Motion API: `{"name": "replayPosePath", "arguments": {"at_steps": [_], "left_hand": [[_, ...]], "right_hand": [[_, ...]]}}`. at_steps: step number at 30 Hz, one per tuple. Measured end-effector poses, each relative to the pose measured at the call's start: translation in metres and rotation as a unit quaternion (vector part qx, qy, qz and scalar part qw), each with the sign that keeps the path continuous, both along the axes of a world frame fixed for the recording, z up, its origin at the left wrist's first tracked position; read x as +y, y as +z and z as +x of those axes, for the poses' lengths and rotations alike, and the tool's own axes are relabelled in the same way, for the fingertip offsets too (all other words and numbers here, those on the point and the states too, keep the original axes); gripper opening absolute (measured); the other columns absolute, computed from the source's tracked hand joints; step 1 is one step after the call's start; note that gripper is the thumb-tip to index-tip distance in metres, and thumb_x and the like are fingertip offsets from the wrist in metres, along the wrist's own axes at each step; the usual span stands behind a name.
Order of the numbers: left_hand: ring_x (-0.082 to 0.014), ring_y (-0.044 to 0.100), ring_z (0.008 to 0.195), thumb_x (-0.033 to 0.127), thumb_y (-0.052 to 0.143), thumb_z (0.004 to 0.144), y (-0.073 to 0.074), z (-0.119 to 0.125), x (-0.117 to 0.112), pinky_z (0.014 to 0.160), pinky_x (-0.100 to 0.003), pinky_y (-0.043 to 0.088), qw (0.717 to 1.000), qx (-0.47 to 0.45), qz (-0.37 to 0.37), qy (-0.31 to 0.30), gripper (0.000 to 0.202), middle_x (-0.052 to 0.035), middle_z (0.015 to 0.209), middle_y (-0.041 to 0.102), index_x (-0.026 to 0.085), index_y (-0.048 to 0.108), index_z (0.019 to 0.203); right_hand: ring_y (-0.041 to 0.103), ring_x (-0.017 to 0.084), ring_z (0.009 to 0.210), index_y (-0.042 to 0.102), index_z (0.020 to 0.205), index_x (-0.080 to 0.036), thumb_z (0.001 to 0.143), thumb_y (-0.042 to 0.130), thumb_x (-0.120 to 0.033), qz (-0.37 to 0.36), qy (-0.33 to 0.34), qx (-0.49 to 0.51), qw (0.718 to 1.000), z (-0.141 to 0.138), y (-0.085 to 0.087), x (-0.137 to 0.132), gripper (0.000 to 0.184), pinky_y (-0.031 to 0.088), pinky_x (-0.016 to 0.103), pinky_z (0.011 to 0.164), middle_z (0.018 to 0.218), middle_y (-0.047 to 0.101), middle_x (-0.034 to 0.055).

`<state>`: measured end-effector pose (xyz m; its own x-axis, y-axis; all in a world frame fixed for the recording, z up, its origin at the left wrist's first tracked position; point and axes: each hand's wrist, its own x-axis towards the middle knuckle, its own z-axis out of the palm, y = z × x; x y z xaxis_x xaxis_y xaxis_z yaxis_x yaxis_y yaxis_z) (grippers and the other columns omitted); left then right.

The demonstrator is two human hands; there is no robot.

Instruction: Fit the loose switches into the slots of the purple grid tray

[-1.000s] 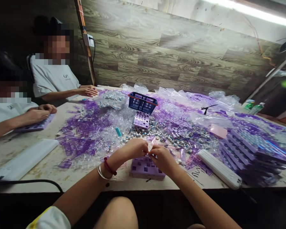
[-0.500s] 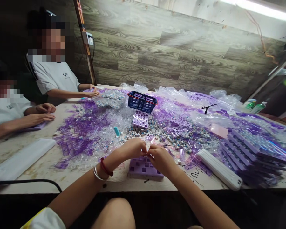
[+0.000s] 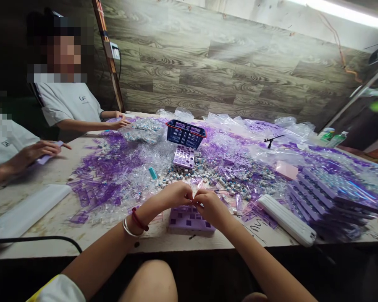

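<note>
My left hand (image 3: pixel 175 195) and my right hand (image 3: pixel 210 206) meet fingertip to fingertip just above a purple keyboard plate (image 3: pixel 189 220) that lies near the table's front edge. Both hands are closed in a pinch on a small part between them, too small to make out. A silver bangle and a red cord sit on my left wrist. Behind my hands lies a heap of small blue-and-white key switches (image 3: pixel 220 174).
Two people sit at the left; one hand (image 3: pixel 42 151) holds a purple plate. A dark blue basket (image 3: pixel 185 134) stands mid-table behind a second purple plate (image 3: pixel 184 157). Stacked purple plates (image 3: pixel 327 201) fill the right. White bars (image 3: pixel 285 219) (image 3: pixel 28 209) lie on either side. Purple plastic scraps (image 3: pixel 103 180) cover the left.
My hands stay pinched together in the same spot. The nearest person at the left has lifted a purple plate off the table. The view has shifted slightly.
</note>
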<state>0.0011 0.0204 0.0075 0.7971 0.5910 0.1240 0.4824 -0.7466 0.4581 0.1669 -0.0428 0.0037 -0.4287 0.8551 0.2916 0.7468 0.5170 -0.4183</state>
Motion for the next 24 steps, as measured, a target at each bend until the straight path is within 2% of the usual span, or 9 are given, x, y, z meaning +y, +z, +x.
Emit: {"name": "replayPosePath", "arguments": {"at_steps": [6, 12, 18, 24], "left_hand": [[-0.0088, 0.05, 0.054, 0.017, 0.067, 0.072, -0.006, 0.0, 0.005, 0.053, -0.018, 0.032, 0.999, -0.007, -0.033, -0.008, 0.009, -0.0002, 0.057, 0.063, 0.012, 0.071, 0.066], [-0.0091, 0.052, 0.056, 0.016, 0.066, 0.074, -0.005, -0.001, 0.003, 0.056, -0.019, 0.034, 0.999, -0.018, -0.007, -0.027, 0.011, -0.0017, 0.062, 0.065, 0.013, 0.07, 0.064], [-0.009, 0.051, 0.056, 0.021, 0.066, 0.077, -0.005, 0.0, 0.004, 0.057, -0.019, 0.034, 0.998, -0.041, -0.005, -0.043, 0.013, -0.0011, 0.063, 0.064, 0.014, 0.071, 0.067], [-0.008, 0.048, 0.056, 0.013, 0.067, 0.075, -0.008, 0.002, 0.005, 0.057, -0.02, 0.032, 0.998, -0.036, -0.01, -0.051, 0.013, 0.0004, 0.061, 0.06, 0.013, 0.069, 0.063]], "right_hand": [[0.058, 0.012, 0.061, 0.073, 0.069, -0.019, 0.069, 0.06, 0.002, 0.001, 0.012, 0.006, 1.0, 0.003, 0.003, 0.004, 0.025, 0.044, 0.021, 0.059, 0.068, 0.064, 0.0022], [0.058, 0.013, 0.063, 0.071, 0.068, -0.017, 0.07, 0.062, 0.001, 0.008, 0.008, 0.022, 1.0, 0.006, -0.001, 0.003, 0.02, 0.044, 0.023, 0.061, 0.068, 0.062, 0.0027], [0.061, 0.016, 0.079, 0.065, 0.068, -0.016, 0.071, 0.059, 0.003, 0.038, 0.03, 0.025, 0.999, 0.007, -0.01, -0.001, 0.021, 0.047, 0.025, 0.072, 0.081, 0.064, 0.0051], [0.06, 0.017, 0.074, 0.065, 0.064, -0.016, 0.071, 0.057, 0.003, 0.048, 0.01, 0.004, 0.999, 0.005, -0.01, -0.001, 0.022, 0.046, 0.026, 0.068, 0.074, 0.063, 0.0047]]}}
